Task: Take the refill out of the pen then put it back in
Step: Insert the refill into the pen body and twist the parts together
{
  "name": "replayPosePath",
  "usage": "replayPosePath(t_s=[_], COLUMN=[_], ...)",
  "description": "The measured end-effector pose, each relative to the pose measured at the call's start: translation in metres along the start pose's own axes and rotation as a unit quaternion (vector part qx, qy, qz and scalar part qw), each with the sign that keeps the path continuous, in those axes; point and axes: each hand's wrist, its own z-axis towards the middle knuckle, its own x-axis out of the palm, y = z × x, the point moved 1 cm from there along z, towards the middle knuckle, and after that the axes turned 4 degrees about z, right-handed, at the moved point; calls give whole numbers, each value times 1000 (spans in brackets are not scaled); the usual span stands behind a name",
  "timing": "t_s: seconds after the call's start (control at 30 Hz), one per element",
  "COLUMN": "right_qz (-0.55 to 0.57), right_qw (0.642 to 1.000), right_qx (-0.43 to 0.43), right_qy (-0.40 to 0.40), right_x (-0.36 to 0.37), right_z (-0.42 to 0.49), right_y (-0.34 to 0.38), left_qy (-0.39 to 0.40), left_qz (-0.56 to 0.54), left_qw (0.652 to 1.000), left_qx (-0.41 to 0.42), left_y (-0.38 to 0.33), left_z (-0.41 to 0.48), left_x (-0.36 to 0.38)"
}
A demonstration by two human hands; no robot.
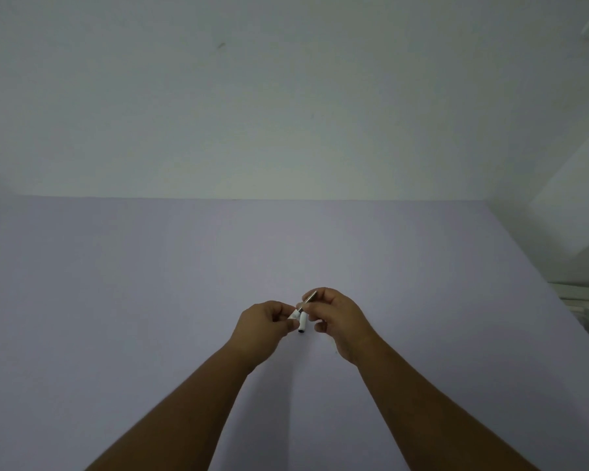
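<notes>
— Pen first: where is the small white plastic pen (302,321) with the dark end?

— Held in the air above the middle of the pale lilac tabletop (116,283), well back from its far edge, between both hands. The left hand (264,322) pinches a white piece with closed fingers (284,309); the right hand (337,316) grips a thin grey rod, likely the refill (310,297).

— So how far along?

— I judge it mid-way: the pen looks apart. Whether the refill is coming out or going back, I cannot tell. Reassembly seems left to do.
</notes>
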Motion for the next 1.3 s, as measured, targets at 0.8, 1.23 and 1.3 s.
replayPosePath(t_s=[0.8, 1.23, 1.3], right_qz=[-50, -29, -36], right_qw=[999, 999, 998], right_qx=[5, 8, 23], right_qy=[-12, -36, -46], right_x=[-2, -4, -3], right_z=[-5, -3, -2], right_y=[15, 16, 16], left_qy=[-44, -55, -58], left_qz=[75, 91, 80], left_qw=[995, 993, 994], left_qx=[50, 57, 54], left_y=[-23, -29, -29], left_z=[-8, -7, -7], left_x=[1, 4, 5])
